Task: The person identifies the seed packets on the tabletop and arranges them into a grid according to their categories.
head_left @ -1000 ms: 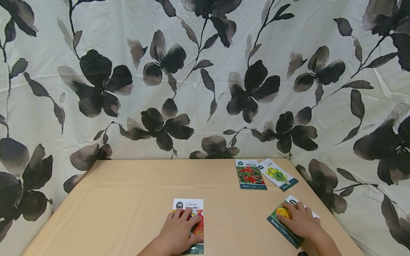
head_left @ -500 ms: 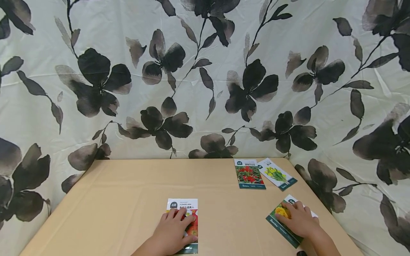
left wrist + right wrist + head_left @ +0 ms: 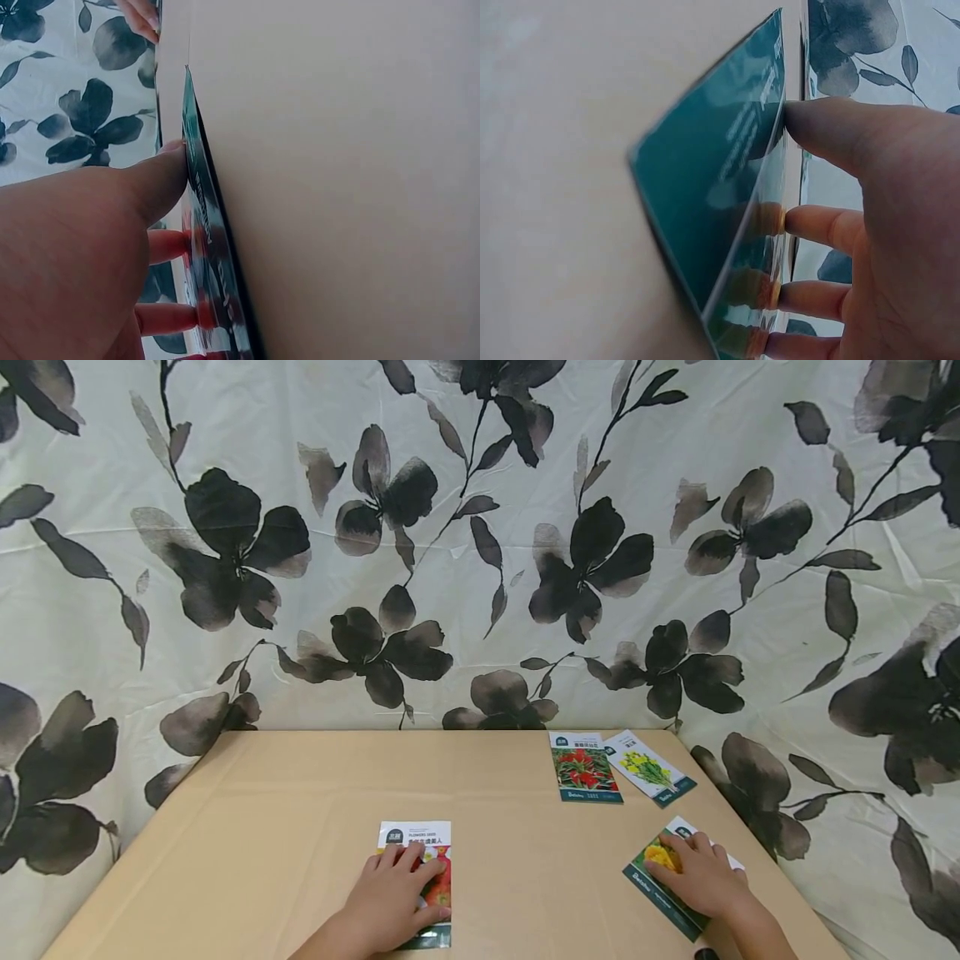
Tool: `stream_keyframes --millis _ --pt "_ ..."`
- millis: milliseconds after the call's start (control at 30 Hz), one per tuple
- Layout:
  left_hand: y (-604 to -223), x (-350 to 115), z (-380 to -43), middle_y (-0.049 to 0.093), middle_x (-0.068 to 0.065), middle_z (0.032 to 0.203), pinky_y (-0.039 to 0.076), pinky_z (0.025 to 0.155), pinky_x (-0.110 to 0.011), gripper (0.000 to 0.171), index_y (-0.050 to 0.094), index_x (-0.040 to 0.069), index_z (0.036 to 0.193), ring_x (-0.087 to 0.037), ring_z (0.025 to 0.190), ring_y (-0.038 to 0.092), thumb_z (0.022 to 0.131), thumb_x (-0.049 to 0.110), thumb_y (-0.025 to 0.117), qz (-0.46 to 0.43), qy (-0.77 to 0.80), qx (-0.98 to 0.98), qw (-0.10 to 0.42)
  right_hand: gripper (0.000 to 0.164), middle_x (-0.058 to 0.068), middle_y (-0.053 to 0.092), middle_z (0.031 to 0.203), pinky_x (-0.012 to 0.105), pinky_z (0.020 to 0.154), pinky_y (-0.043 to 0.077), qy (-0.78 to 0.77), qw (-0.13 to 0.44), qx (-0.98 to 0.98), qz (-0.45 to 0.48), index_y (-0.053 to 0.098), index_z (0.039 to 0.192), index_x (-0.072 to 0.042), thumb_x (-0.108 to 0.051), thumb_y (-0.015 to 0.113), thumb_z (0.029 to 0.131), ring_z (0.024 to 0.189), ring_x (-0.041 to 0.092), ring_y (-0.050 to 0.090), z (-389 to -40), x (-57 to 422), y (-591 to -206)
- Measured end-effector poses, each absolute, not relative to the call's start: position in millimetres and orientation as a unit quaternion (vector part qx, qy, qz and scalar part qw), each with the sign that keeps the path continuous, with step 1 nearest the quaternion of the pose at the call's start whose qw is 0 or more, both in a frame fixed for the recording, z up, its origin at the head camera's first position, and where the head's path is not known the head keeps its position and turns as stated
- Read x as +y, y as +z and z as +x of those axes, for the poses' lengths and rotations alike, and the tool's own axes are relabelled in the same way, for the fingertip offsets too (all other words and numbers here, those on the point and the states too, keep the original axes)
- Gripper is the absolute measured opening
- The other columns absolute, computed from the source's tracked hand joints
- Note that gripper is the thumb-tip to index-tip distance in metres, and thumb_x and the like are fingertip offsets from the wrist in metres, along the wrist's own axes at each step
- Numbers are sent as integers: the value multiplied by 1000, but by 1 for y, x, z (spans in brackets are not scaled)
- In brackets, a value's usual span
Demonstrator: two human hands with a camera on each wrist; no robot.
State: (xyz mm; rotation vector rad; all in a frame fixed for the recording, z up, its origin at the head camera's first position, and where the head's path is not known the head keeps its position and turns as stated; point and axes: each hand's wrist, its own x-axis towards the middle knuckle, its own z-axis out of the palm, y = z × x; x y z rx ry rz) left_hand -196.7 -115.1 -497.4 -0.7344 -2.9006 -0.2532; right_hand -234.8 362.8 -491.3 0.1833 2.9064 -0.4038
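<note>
Glossy red-and-white rectangular packet [image 3: 442, 883] pointed straight away under my spread left hand [image 3: 387, 892]; right hand [image 3: 703, 878], also spread, lay farther.

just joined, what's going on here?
A person's left hand rests on a red-printed packet; the right hand rests on a slanted packet with a yellow picture. Both are on the table. Near its far edge, a red-flower packet and a white packet lie side by side, untouched.
</note>
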Motion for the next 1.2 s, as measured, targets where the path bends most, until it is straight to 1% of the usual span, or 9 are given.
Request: stream_keyframes --millis 367,633,833,1067,1200 --pt "-496 -125 -198 60 -8 129 44 87 -55 61 64 28 128 -32 113 51 83 70 68 -247 -98 -962 63 99 25 48 125 74 84 36 -139 100 983 63 52 147 -9 -83 59 81 109 45 42 -236 363 -492" --pt "-496 -132 -202 59 -9 133 44 92 -61 64 64 27 132 -35 119 51 85 69 67 -247 -112 -962 39 99 25 48 125 74 85 37 -137 100 983 65 52 147 -9 -82 59 81 109 44 42 -236 362 -492" --pt "-496 -134 -202 59 -9 133 44 90 -60 63 65 27 132 -35 117 51 85 69 68 -250 -115 -961 41 100 26 47 126 71 84 38 -135 98 984 68 52 147 -9 -83 59 80 109 44 42 -235 361 -492" --pt "-493 -135 -202 58 -8 133 44 92 -60 63 65 27 133 -34 118 50 85 66 69 -248 -120 -961 26 100 26 47 126 70 84 39 -133 97 984 70 52 147 -8 -83 59 81 109 44 41 -234 361 -492" --pt "-492 -137 -202 57 -8 133 44 91 -59 62 65 27 133 -33 118 50 84 65 70 -246 -119 -961 25 100 26 47 125 69 83 39 -133 97 984 70 52 146 -8 -83 59 80 108 44 41 -234 361 -492"
